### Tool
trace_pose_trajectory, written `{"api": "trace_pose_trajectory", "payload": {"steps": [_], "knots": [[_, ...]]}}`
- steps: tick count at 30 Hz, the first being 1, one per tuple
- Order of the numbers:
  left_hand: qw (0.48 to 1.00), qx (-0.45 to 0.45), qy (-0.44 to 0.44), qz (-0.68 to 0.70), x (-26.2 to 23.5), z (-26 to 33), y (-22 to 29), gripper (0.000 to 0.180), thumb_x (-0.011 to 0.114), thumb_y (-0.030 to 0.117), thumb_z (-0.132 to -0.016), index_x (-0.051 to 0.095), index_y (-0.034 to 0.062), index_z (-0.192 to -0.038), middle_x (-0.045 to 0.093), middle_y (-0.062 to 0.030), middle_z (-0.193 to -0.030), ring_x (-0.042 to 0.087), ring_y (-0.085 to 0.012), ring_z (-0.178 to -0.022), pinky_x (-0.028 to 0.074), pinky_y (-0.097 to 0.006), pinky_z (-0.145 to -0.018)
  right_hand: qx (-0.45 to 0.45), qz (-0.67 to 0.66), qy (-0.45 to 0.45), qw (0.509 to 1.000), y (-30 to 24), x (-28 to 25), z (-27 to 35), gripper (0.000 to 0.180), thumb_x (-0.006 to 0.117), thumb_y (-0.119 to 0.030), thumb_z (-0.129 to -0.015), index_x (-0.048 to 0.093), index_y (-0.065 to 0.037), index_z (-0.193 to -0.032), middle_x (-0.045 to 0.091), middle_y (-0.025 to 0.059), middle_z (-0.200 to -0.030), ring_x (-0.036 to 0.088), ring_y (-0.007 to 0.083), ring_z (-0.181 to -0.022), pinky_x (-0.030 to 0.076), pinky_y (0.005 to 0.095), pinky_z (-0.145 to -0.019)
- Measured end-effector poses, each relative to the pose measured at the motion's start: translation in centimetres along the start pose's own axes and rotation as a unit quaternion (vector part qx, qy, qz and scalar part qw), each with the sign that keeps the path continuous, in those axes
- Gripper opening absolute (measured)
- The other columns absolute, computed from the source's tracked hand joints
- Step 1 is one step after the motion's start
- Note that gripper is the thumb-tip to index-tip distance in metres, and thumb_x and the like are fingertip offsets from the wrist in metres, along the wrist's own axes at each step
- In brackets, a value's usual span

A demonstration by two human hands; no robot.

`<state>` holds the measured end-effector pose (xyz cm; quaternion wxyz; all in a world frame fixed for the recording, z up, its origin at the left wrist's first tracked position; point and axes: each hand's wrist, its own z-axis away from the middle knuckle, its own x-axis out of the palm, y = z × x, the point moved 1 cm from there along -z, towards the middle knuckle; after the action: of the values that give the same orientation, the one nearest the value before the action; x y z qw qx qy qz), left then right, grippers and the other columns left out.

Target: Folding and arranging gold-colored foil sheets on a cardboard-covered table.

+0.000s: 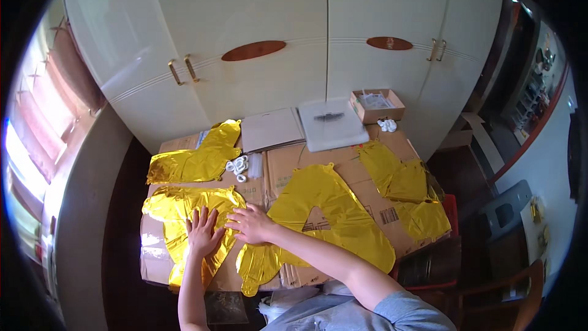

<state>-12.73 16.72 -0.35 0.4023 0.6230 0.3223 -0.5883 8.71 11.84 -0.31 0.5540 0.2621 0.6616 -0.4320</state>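
Flat gold foil balloon [174, 208] lies at near left of the cardboard-covered surface [282, 159], narrowing toward its near edge. Left hand [204, 233] on it, fingers spread, gripping nothing; right hand [252, 224] equally wide, pointing left at its right side.

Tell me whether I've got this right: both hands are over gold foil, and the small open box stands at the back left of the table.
Not quite: the head view shows the small open box at the back right of the table, not the back left. The rest stands: the left hand and right hand are both over gold foil.
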Motion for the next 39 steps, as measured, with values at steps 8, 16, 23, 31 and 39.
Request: {"api": "trace_pose_trajectory", "payload": {"steps": [8, 16, 23, 31, 39], "knots": [[1.0, 0.005, -0.007, 0.001, -0.9, 0.0, -1.2, 0.067, 0.052, 0.051, -0.091, 0.037, 0.0218, -0.149, 0.023, -0.0122, -0.159, 0.015, -0.0402, -0.146, 0.011, -0.059, -0.116, -0.046, -0.001, 0.067, 0.997, 0.2, 1.3, -1.0, 0.047, 0.054, -0.038, -0.094, 0.052, -0.021, -0.138, 0.039, 0.0048, -0.151, 0.032, 0.0266, -0.141, 0.022, 0.051, -0.116], [0.998, -0.011, 0.026, 0.047, -0.1, -0.4, -2.5, 0.056, 0.053, 0.035, -0.094, 0.043, 0.016, -0.145, 0.028, -0.0134, -0.157, 0.016, -0.0378, -0.147, 0.008, -0.059, -0.116, 0.03, 0.001, 0.154, 0.988, 5.7, -8.0, 12.0, 0.043, 0.053, -0.024, -0.095, 0.052, -0.009, -0.135, 0.051, 0.0111, -0.141, 0.045, 0.0252, -0.134, 0.032, 0.0439, -0.114], [0.972, 0.117, 0.201, 0.018, -1.0, -2.2, 3.2, 0.054, 0.068, 0.022, -0.085, 0.051, 0.0055, -0.133, 0.041, -0.0202, -0.146, 0.03, -0.0413, -0.14, 0.022, -0.057, -0.115, 0.345, 0.034, 0.105, 0.932, 19.3, -12.5, 31.0, 0.046, 0.051, -0.007, -0.085, 0.055, -0.007, -0.131, 0.053, 0.0121, -0.138, 0.048, 0.0278, -0.129, 0.039, 0.043, -0.108], [0.927, 0.373, 0.026, 0.034, -0.5, -1.5, 21.6, 0.068, 0.062, 0.048, -0.088, 0.043, 0.0166, -0.145, 0.033, -0.0169, -0.153, 0.026, -0.0403, -0.143, 0.017, -0.063, -0.114, 0.606, -0.032, 0.07, 0.792, 27.9, -12.4, 43.2, 0.1, 0.068, -0.054, -0.078, 0.02, -0.009, -0.153, 0.028, 0.016, -0.155, 0.028, 0.0325, -0.143, 0.03, 0.0584, -0.11], [0.92, 0.39, -0.041, 0.009, 1.5, -2.2, 26.8, 0.069, 0.051, 0.063, -0.089, 0.039, 0.0277, -0.148, 0.03, -0.013, -0.156, 0.02, -0.0408, -0.145, 0.015, -0.071, -0.109, 0.578, -0.116, 0.127, 0.798, 29.2, -11.5, 44.9, 0.091, 0.076, -0.044, -0.077, 0.034, -0.002, -0.147, 0.049, 0.022, -0.141, 0.048, 0.0337, -0.131, 0.04, 0.0374, -0.108]]}}
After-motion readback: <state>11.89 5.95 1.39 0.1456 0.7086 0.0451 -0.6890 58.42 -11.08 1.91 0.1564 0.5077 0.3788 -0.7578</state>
